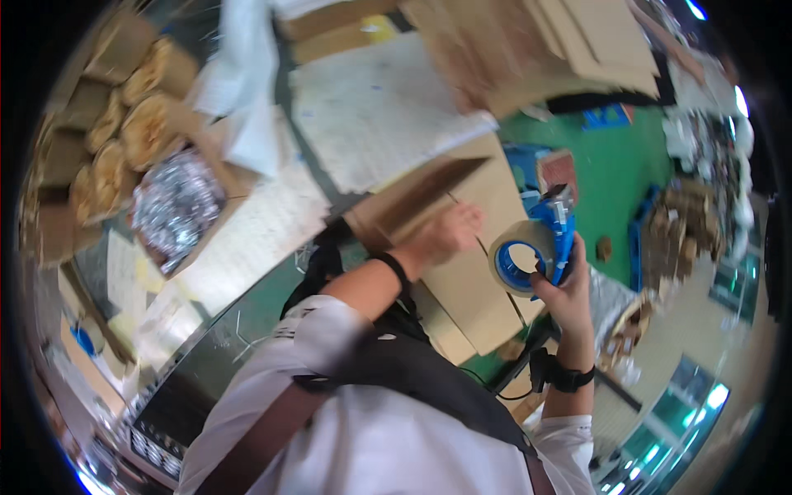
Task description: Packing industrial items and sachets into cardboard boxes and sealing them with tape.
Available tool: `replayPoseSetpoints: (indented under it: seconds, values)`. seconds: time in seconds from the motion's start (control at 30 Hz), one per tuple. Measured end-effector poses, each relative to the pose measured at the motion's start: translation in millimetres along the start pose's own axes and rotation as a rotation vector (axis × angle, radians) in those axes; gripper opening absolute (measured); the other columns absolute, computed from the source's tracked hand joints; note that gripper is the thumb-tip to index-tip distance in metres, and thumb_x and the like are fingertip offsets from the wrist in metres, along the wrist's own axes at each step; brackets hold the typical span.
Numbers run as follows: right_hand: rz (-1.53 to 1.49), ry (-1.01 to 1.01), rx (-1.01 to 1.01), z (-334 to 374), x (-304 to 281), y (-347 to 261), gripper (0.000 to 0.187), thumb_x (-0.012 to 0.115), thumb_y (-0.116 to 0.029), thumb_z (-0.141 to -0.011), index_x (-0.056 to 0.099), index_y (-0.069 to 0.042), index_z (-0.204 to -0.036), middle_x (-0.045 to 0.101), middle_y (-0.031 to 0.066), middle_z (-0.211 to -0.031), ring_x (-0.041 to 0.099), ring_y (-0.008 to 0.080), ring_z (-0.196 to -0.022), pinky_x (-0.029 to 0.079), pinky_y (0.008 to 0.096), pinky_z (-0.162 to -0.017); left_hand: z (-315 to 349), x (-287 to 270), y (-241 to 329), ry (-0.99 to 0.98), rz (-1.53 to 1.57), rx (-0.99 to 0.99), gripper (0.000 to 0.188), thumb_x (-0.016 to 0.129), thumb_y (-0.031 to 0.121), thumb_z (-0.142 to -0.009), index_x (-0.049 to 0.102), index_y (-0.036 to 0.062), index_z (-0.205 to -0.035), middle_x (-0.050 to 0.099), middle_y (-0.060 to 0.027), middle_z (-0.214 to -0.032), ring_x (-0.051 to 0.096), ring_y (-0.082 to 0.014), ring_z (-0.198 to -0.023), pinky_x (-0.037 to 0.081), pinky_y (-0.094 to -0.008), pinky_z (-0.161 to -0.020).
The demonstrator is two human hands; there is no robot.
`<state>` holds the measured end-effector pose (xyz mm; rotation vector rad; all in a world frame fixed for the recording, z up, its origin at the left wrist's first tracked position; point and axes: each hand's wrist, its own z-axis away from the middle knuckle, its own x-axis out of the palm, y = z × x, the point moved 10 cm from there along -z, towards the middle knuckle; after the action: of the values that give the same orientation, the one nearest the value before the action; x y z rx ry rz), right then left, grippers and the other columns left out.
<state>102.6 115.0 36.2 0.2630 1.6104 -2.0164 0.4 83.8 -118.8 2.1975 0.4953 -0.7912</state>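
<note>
My right hand (569,297) is wrapped around a blue tape dispenser (563,235) with a metal head at its top end. A wide roll of tape (498,247) with a blue core is mounted on it. In front of me stands a cardboard box (474,305), and one brown flap (417,198) sticks up at its far left side. My left hand (445,233) is over the box, near that flap. Its fingers look bent but are smeared by motion, and whether they touch the cardboard is unclear.
Flattened cardboard sheets (528,49) are stacked at the far side. A table (235,247) on the left bears an open carton of shiny silvery packets (177,206). Several brown paper-lined boxes (148,128) stand beyond it. Stacked cartons (672,231) rest at the right by green floor (615,165).
</note>
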Motion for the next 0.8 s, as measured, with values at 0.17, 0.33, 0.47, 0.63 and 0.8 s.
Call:
replayPoseSetpoints:
  seconds: [0.17,0.33,0.47,0.63,0.8]
  values:
    - [0.583,0.02,-0.109,59.0,-26.4,117.4,0.071,0.064,0.003,-0.062,0.041,-0.005,-0.128,0.056,0.0202,-0.108,0.057,0.0395,-0.102,0.048,0.0434,-0.087,-5.5,21.0,3.6,-0.064,-0.138,0.029,0.028,0.059,0.023,-0.085,0.065,0.0046,-0.105,0.061,-0.0092,-0.122,0.052,-0.0243,-0.121,0.034,-0.0434,-0.108]
    - [0.52,0.059,-0.136,81.6,-26.4,153.3,0.07,0.064,0.004,-0.061,0.042,-0.006,-0.126,0.055,0.02,-0.106,0.055,0.0415,-0.097,0.047,0.0476,-0.084,-2.9,16.8,8.6,-0.066,-0.125,0.011,0.025,0.061,0.023,-0.085,0.066,0.0051,-0.102,0.062,-0.0089,-0.119,0.051,-0.0244,-0.122,0.033,-0.0436,-0.109]
    - [0.462,0.101,-0.258,99.1,-34.0,159.0,0.07,0.063,0.004,-0.063,0.038,-0.003,-0.129,0.053,0.0238,-0.113,0.055,0.0446,-0.102,0.048,0.0464,-0.085,-20.2,-6.1,28.6,-0.03,-0.073,-0.111,0.024,0.063,0.023,-0.086,0.066,0.0055,-0.102,0.065,-0.0088,-0.114,0.056,-0.0243,-0.111,0.041,-0.0411,-0.098]
    - [0.433,0.122,-0.298,103.9,-36.3,161.3,0.072,0.063,0.005,-0.062,0.038,-0.003,-0.128,0.052,0.0234,-0.112,0.054,0.0438,-0.104,0.047,0.0459,-0.087,5.6,54.3,23.1,-0.353,0.803,-1.293,0.027,0.059,0.03,-0.093,0.065,0.006,-0.103,0.067,-0.0066,-0.104,0.062,-0.0186,-0.096,0.047,-0.0363,-0.084]
    - [0.425,0.08,-0.275,97.5,-36.0,163.7,0.07,0.062,0.005,-0.062,0.039,-0.004,-0.128,0.052,0.0223,-0.11,0.054,0.0433,-0.1,0.047,0.0461,-0.086,-13.1,57.5,52.8,-0.679,0.964,-1.179,0.032,0.058,0.037,-0.093,0.065,0.0085,-0.104,0.067,-0.0014,-0.092,0.062,-0.0138,-0.085,0.048,-0.0276,-0.067]
